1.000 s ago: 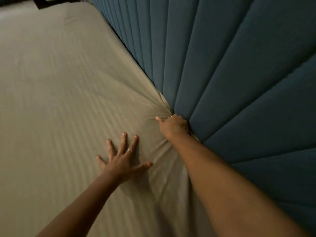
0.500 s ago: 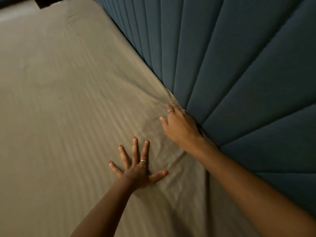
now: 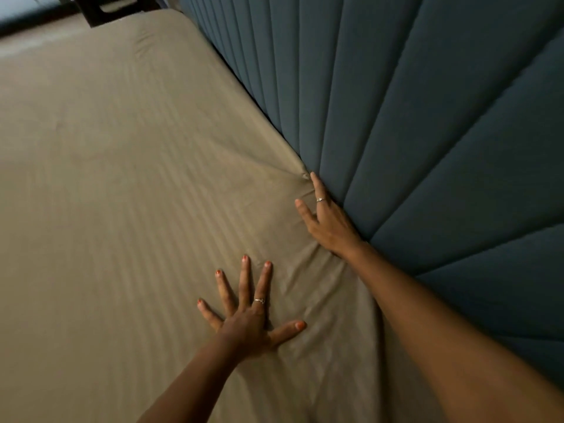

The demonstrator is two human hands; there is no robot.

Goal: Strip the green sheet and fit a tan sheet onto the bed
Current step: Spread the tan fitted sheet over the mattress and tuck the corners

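The tan sheet point(image 3: 131, 190) covers the whole mattress, with faint stripes and small wrinkles near my hands. My left hand point(image 3: 247, 319) lies flat on the sheet with fingers spread wide, holding nothing. My right hand point(image 3: 328, 222) rests along the sheet's edge where the mattress meets the headboard, fingers stretched out and pointing along the gap; a small pucker of cloth sits at its fingertip. Some of its fingers are hidden against the headboard. No green sheet is in view.
A tall padded blue headboard point(image 3: 412, 123) with vertical channels runs along the right side of the bed. Dark furniture point(image 3: 106, 7) stands beyond the far corner of the mattress.
My right hand went from a closed fist pressed at the gap to an extended hand sliding farther along the headboard edge. My left hand stayed flat on the sheet.
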